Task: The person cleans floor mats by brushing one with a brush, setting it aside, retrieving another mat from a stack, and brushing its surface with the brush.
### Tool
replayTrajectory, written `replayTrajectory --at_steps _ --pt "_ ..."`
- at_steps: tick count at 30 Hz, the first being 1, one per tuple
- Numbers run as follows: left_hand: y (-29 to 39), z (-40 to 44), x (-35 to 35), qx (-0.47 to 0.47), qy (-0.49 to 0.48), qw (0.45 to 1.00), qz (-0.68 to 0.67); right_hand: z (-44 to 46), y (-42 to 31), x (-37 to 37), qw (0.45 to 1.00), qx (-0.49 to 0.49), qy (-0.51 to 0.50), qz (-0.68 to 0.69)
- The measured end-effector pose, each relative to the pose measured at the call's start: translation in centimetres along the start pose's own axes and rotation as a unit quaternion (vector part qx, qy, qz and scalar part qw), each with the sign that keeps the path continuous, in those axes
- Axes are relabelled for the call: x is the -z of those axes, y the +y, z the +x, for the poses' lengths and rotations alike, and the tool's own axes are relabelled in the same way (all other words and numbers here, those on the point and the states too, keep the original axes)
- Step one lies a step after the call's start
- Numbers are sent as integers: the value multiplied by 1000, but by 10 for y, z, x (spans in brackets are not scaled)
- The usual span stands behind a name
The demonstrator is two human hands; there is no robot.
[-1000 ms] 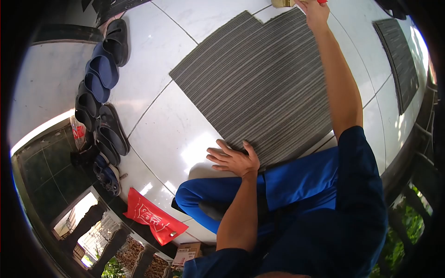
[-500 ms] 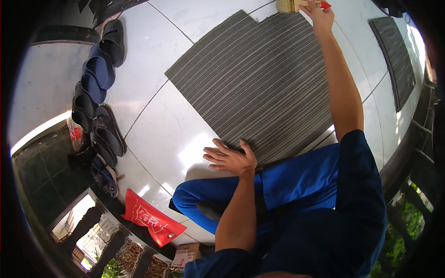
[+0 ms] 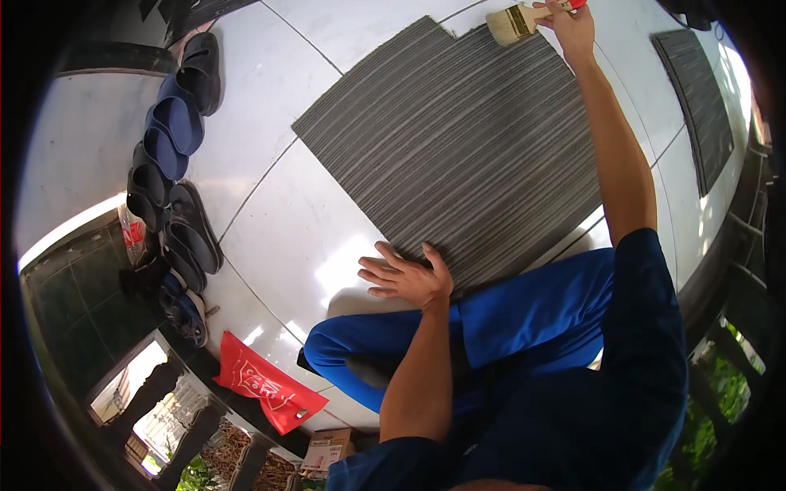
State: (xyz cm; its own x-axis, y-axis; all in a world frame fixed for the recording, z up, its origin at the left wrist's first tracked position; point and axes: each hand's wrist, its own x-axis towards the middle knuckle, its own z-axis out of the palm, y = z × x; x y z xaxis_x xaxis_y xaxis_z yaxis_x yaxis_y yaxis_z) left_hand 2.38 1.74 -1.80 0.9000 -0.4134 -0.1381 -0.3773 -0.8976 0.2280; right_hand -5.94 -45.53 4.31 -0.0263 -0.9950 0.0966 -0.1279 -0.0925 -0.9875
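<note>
A grey striped mat (image 3: 458,147) lies flat on the white tiled floor before my crossed legs, with a notch cut in its far edge. At its far right corner my right hand (image 3: 571,31) grips a paintbrush (image 3: 512,24) by its pale, red-tipped handle. The wide, light bristles point left, over the mat's far edge beside the notch; whether they touch it I cannot tell. My left hand (image 3: 409,277) lies with fingers spread at the mat's near left edge, its thumb over the mat and its other fingers over the tile.
Several dark and blue sandals (image 3: 176,123) stand in a row on the left. Near them are a plastic bottle (image 3: 133,235), a red bag (image 3: 264,385) and a small cardboard box (image 3: 327,450). A second dark mat (image 3: 697,106) lies at the right.
My right hand has shifted slightly right and nearer, and the brush has swung so its bristles sit lower over the mat's far edge. My left hand stays put.
</note>
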Motion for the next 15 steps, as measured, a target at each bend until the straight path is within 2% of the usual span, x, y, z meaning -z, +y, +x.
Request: replayTrajectory --at_steps 3,5,8,11,14,15 --pt "-1 1 0 -1 1 1000 2 -20 -5 -31 992 86 -97 15" --pt "-2 0 -1 -1 -3 1000 10 -54 -38 -58 991 -9 -135 -4" --pt "-2 1 0 -3 -4 1000 13 -30 -12 -68 945 165 -131 -250" --pt "-2 1 0 4 -20 1000 13 26 -1 -51 961 93 -42 -257" --pt "1 1 2 8 -18 1000 19 48 -28 -47 931 120 -32 -344" --pt "1 1 2 5 -17 1000 23 47 -31 -50 941 123 -75 -306"
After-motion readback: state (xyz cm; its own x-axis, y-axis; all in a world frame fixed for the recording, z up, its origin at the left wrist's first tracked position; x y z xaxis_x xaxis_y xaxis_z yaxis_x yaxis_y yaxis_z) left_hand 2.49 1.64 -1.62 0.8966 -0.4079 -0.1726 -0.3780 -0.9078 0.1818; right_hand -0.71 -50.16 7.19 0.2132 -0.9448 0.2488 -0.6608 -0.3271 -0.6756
